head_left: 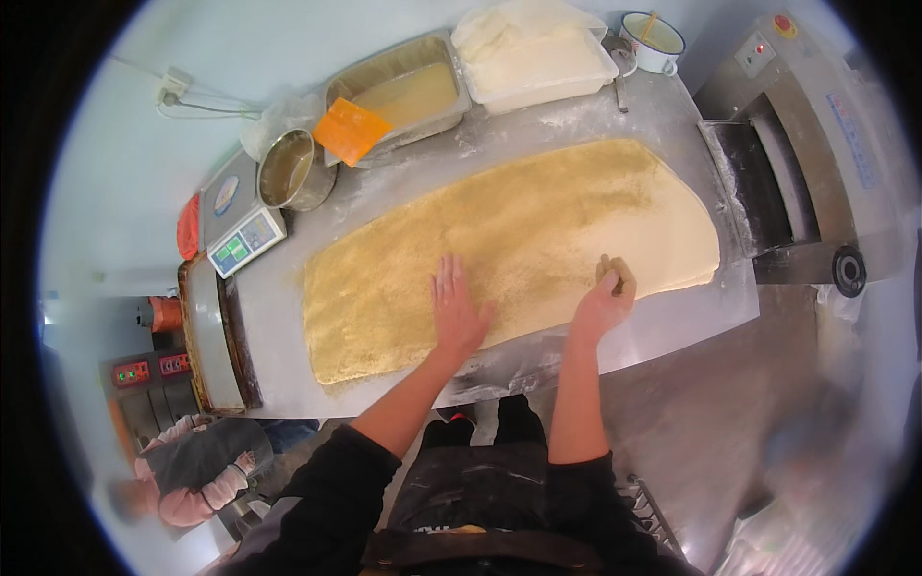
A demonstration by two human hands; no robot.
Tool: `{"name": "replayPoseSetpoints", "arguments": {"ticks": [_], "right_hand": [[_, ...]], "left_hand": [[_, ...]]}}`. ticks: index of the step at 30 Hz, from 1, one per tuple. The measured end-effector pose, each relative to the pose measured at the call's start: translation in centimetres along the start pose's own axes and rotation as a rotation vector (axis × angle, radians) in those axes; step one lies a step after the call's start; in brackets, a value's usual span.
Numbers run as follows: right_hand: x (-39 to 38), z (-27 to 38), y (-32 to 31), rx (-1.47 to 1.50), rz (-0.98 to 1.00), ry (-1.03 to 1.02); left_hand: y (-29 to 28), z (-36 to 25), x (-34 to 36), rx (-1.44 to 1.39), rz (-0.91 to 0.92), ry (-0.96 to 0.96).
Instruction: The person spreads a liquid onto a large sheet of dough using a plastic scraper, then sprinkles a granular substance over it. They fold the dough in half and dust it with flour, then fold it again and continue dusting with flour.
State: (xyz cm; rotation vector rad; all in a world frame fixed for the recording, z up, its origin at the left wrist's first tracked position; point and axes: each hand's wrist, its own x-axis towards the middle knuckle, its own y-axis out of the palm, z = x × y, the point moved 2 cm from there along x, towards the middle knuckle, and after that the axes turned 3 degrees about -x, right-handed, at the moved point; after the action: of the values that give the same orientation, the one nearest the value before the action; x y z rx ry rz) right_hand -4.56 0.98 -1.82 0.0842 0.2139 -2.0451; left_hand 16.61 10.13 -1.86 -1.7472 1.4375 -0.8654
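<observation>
A long sheet of pale dough [672, 230] lies across the steel worktable [269, 326], most of its top dusted with brownish-yellow powder [384, 288], with a paler patch at the right. My left hand [456, 312] lies on the sheet left of centre, fingers spread and holding nothing. My right hand [607, 293] is over the sheet's right part, fingers curled round some brown powder.
Along the back stand a scale [247, 245], steel pot [287, 165], orange scraper [351, 130], tray of liquid [415, 101], white tub [533, 77] and enamel pot [653, 43]. A steel machine [816, 144] adjoins at right. A co-worker [202, 470] is at lower left.
</observation>
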Motion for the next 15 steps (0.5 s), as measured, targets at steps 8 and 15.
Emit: {"name": "replayPoseSetpoints", "arguments": {"ticks": [8, 15], "right_hand": [[3.8, 1.4, 0.3, -0.377, 0.435, 0.004], [8.9, 1.3, -3.2, -0.398, 0.188, -0.258]], "left_hand": [[2.8, -2.8, 5.6, 0.029, -0.021, -0.036], [5.8, -7.5, 8.7, 0.034, 0.221, 0.344]]}}
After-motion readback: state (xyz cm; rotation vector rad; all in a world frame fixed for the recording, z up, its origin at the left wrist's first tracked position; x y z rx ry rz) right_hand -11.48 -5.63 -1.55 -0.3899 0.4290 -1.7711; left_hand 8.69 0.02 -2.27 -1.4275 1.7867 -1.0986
